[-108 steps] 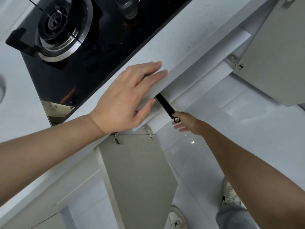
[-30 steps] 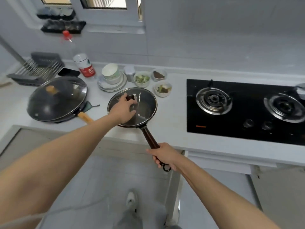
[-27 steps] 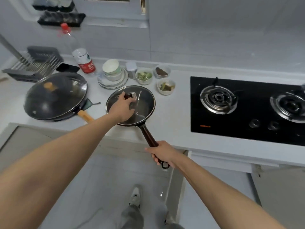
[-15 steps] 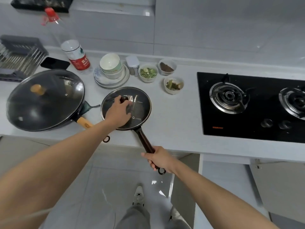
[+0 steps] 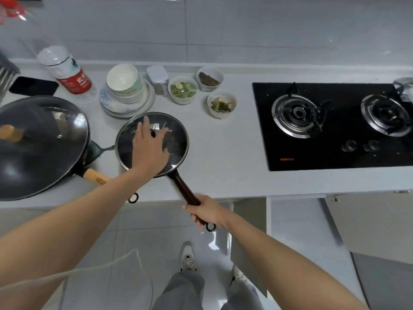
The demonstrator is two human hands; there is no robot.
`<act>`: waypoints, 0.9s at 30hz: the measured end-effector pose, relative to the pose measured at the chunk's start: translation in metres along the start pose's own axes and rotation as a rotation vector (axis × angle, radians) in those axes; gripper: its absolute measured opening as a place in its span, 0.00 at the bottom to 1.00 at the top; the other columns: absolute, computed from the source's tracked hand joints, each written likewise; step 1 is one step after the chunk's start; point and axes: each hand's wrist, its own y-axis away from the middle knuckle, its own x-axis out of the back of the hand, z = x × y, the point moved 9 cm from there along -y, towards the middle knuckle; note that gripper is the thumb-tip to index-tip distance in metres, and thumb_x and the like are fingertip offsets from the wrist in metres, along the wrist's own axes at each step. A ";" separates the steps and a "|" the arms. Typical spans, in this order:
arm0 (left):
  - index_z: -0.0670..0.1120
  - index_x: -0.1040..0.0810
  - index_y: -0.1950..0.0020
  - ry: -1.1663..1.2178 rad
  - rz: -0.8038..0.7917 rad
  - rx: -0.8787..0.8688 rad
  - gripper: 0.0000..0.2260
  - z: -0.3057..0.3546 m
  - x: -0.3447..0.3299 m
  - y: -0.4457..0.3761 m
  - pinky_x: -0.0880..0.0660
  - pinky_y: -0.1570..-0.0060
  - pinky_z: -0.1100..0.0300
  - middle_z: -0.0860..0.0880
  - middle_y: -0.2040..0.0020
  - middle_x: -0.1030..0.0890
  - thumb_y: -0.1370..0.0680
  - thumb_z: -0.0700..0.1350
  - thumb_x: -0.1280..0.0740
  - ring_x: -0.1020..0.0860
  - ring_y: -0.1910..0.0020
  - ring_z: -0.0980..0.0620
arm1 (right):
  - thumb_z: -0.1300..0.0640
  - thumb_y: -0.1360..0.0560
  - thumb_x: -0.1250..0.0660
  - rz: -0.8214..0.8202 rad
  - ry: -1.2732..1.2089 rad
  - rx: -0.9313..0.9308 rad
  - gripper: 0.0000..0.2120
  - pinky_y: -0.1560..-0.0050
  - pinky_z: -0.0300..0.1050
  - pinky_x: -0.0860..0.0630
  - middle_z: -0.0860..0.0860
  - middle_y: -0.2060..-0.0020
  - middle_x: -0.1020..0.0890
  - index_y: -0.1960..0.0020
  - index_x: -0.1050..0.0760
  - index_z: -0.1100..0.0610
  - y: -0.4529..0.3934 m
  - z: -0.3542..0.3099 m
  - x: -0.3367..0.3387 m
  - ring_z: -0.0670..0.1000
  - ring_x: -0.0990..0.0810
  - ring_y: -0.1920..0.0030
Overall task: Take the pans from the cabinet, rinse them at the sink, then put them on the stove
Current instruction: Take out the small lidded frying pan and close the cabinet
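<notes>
A small black frying pan with a glass lid (image 5: pixel 176 139) rests on the white counter (image 5: pixel 223 166), left of the stove (image 5: pixel 335 153). My left hand (image 5: pixel 149 148) lies on the lid with its fingers spread around the dark knob. My right hand (image 5: pixel 205 213) is shut on the end of the pan's dark handle (image 5: pixel 182 185), which sticks out past the counter's front edge. A large black wok with a glass lid (image 5: pixel 40 142) and a wooden handle (image 5: pixel 96 176) sits at the far left. Both stove burners (image 5: pixel 297 115) (image 5: pixel 388 117) are bare.
Behind the pan stand stacked bowls on plates (image 5: pixel 126 92), a bottle (image 5: pixel 67 72), a small container (image 5: pixel 157 82) and three small bowls of food (image 5: pixel 183 89). A phone (image 5: pixel 33 86) lies at the left. Cabinet doors (image 5: pixel 375 227) hang open below the stove.
The pan came out of the cabinet and onto the counter. In the last half second my left fingers have spread out from the lid knob. The right hand's hold is unchanged.
</notes>
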 end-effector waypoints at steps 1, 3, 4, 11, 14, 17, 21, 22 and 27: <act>0.52 0.33 0.26 -0.020 0.052 -0.082 0.27 0.022 0.005 0.004 0.43 0.26 0.39 0.37 0.20 0.50 0.24 0.47 0.31 0.50 0.22 0.34 | 0.47 0.22 0.32 -0.014 0.013 -0.013 0.15 0.71 0.42 0.24 0.53 0.66 0.22 0.42 0.29 0.56 0.002 0.002 0.000 0.49 0.24 0.73; 0.53 0.35 0.24 -0.011 0.027 -0.274 0.27 0.080 0.000 0.011 0.45 0.25 0.40 0.38 0.20 0.49 0.23 0.50 0.33 0.50 0.21 0.36 | 0.41 0.22 0.35 -0.020 0.027 -0.028 0.18 0.66 0.43 0.23 0.53 0.63 0.20 0.45 0.27 0.56 0.009 0.009 0.010 0.50 0.21 0.69; 0.54 0.36 0.23 0.026 -0.026 -0.358 0.27 0.108 -0.009 0.016 0.46 0.24 0.41 0.40 0.20 0.48 0.22 0.51 0.34 0.50 0.21 0.38 | 0.40 0.22 0.36 0.018 0.015 -0.025 0.19 0.64 0.43 0.22 0.52 0.63 0.20 0.46 0.25 0.56 0.012 0.015 0.021 0.50 0.20 0.67; 0.57 0.44 0.20 0.116 -0.412 -0.839 0.30 0.295 -0.085 0.059 0.48 0.23 0.48 0.46 0.19 0.47 0.20 0.54 0.37 0.50 0.21 0.44 | 0.40 0.25 0.33 0.837 0.406 -0.122 0.17 0.58 0.48 0.25 0.48 0.60 0.24 0.56 0.32 0.53 0.103 0.130 0.167 0.52 0.23 0.59; 0.58 0.43 0.21 0.067 -0.484 -0.979 0.30 0.350 -0.119 0.081 0.46 0.24 0.46 0.46 0.19 0.47 0.21 0.54 0.36 0.50 0.21 0.44 | 0.42 0.27 0.30 0.877 0.322 -0.260 0.21 0.54 0.47 0.27 0.52 0.48 0.27 0.45 0.32 0.55 0.121 0.189 0.187 0.55 0.23 0.50; 0.56 0.44 0.20 0.007 -0.517 -1.048 0.31 0.385 -0.146 0.096 0.46 0.24 0.47 0.45 0.19 0.47 0.20 0.53 0.36 0.49 0.21 0.44 | 0.49 0.28 0.28 0.774 0.170 -0.275 0.22 0.54 0.47 0.28 0.54 0.47 0.26 0.45 0.38 0.55 0.110 0.230 0.183 0.58 0.22 0.50; 0.55 0.47 0.19 -0.048 -0.539 -1.058 0.32 0.414 -0.174 0.107 0.48 0.23 0.49 0.46 0.19 0.50 0.20 0.53 0.37 0.52 0.20 0.46 | 0.54 0.27 0.29 0.697 0.179 -0.206 0.21 0.61 0.49 0.26 0.52 0.56 0.22 0.47 0.41 0.53 0.096 0.255 0.180 0.56 0.22 0.60; 0.55 0.49 0.19 -0.066 -0.547 -1.056 0.32 0.418 -0.180 0.108 0.49 0.23 0.49 0.46 0.18 0.52 0.20 0.53 0.37 0.53 0.20 0.46 | 0.54 0.28 0.29 0.689 0.169 -0.186 0.22 0.62 0.47 0.27 0.51 0.56 0.22 0.46 0.42 0.52 0.096 0.257 0.183 0.55 0.22 0.61; 0.48 0.60 0.19 -0.264 -0.529 -0.989 0.36 0.454 -0.207 0.106 0.52 0.22 0.48 0.41 0.19 0.59 0.18 0.53 0.41 0.58 0.20 0.43 | 0.56 0.30 0.30 0.621 0.155 -0.140 0.22 0.54 0.50 0.21 0.49 0.51 0.19 0.42 0.38 0.53 0.108 0.279 0.218 0.55 0.20 0.56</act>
